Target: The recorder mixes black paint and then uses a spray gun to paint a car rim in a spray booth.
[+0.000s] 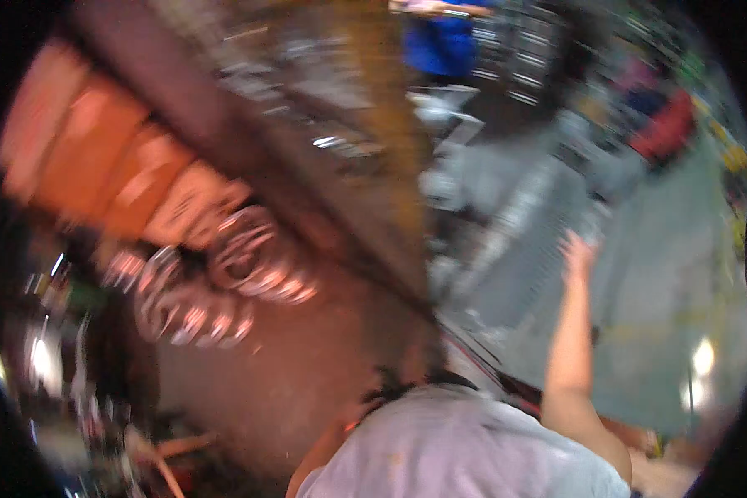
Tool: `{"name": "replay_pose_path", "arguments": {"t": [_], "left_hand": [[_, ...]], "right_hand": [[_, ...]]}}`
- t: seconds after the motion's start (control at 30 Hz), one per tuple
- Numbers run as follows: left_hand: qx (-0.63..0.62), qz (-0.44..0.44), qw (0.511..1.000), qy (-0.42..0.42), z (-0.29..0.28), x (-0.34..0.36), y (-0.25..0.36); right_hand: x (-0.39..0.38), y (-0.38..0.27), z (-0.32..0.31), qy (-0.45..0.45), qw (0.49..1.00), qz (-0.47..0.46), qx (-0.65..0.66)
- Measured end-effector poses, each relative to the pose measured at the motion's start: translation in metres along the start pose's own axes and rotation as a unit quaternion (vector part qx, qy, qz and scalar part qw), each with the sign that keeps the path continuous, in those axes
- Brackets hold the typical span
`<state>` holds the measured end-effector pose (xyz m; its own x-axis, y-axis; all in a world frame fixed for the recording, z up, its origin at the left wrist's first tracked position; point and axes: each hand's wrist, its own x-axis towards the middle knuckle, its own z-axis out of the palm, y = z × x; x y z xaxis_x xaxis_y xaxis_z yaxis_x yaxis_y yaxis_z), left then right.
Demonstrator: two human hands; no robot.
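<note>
My right hand [578, 251] was raised high, the forearm running straight up from the lower edge, beside my pale shirt [465, 452]. The fingers [571, 242] looked loosely spread and held nothing, though motion blur left me unable to tell for sure. They reached toward a grey panel [531, 241], close to it or just touching; I could not tell which. My left hand was out of view.

The whole view was tilted and smeared. A dark brown beam [249, 141] crossed from upper left toward the middle. Left of it sat orange blocks [100, 158], with shiny metal rings [224, 274] just below them. A reddish-brown floor [290, 382] spread under the rings.

To the right, a grey-green floor [681, 274] lay open around my arm. Far off stood a person in blue [444, 41], well apart from me, and a red shape [668, 129] near the right rim.
</note>
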<state>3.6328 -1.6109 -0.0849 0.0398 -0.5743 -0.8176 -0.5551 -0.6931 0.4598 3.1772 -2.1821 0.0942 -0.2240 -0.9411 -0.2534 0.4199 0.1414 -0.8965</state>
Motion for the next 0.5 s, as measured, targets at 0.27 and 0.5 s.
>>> {"name": "replay_pose_path", "arguments": {"t": [0.27, 0.5], "left_hand": [[0.101, 0.219, 0.968, -0.072, -0.005, 0.072, 0.099], [0.147, 0.233, 0.959, -0.069, -0.022, 0.065, 0.092]], "right_hand": [[-0.102, 0.228, 0.012, -0.16, 0.882, 0.327, -0.3], [-0.269, 0.307, 0.063, -0.605, 0.531, 0.097, -0.586]]}}
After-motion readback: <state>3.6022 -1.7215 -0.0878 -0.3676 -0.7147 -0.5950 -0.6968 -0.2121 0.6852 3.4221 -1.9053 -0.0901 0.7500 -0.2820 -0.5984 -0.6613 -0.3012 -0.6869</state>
